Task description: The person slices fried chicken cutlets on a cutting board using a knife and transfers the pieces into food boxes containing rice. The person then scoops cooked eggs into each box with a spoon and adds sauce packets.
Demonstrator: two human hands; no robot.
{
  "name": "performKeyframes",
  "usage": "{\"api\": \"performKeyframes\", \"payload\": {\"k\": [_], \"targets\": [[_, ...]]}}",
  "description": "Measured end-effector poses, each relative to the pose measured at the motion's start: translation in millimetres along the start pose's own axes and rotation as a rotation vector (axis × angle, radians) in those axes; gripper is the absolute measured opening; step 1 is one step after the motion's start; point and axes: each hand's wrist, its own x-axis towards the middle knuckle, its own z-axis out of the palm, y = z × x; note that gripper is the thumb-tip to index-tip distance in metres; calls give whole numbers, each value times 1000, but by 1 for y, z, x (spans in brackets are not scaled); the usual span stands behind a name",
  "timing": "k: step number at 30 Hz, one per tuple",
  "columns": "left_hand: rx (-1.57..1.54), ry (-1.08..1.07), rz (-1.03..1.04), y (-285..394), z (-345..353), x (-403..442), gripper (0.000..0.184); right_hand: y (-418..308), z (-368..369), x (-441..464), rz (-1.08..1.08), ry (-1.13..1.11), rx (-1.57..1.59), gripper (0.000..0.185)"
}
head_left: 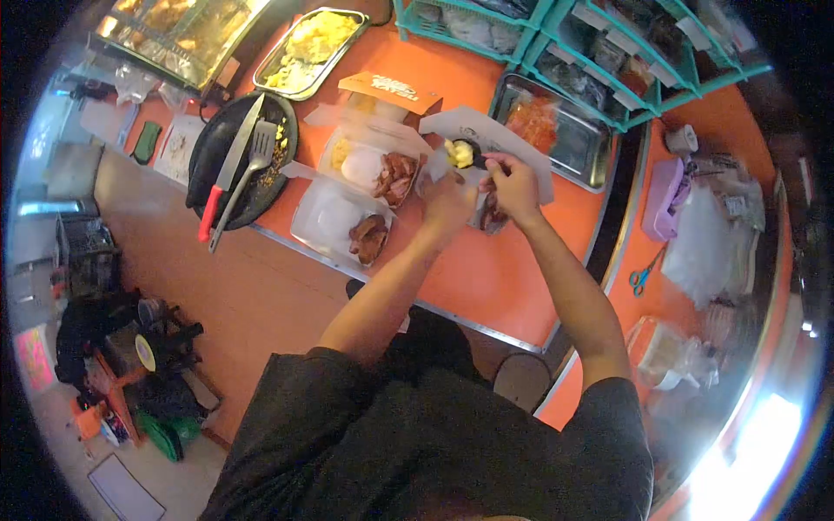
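My right hand (514,187) pinches the dark handle of a black spoon (470,148), whose bowl carries yellow food (459,154). The spoon is over an open paper meal box (532,154) with its white lid raised; some browned meat (493,214) shows below my hand. My left hand (447,204) is at this box's left side, its fingers blurred, so its grip is unclear. Just left stands a second open box (408,136) with white rice, yellow food and sliced meat. Nearer me, a third open box (306,217) has rice and dark meat.
A black round board (200,161) carries a red-handled knife (234,152) and a metal spatula (252,169). Behind are a tray of yellow food (347,19), an orange printed box (395,92) and a steel tray (580,148) with orange food. Teal baskets (530,43) line the back; scissors (641,280) lie right.
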Motion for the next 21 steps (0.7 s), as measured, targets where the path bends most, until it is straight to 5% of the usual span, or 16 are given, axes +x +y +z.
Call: {"api": "performKeyframes", "payload": {"k": [1, 5, 7, 21], "targets": [[215, 33, 200, -5, 4, -8, 43, 6, 4, 5, -111, -9, -129, 23], [397, 26, 285, -5, -6, -39, 46, -2, 8, 4, -338, -106, -584, 25], [469, -55, 280, -7, -10, -50, 50, 15, 5, 10, -809, -334, -1042, 31], [451, -40, 351, -11, -11, -61, 44, -42, -17, -5, -840, -262, -1007, 39]]}}
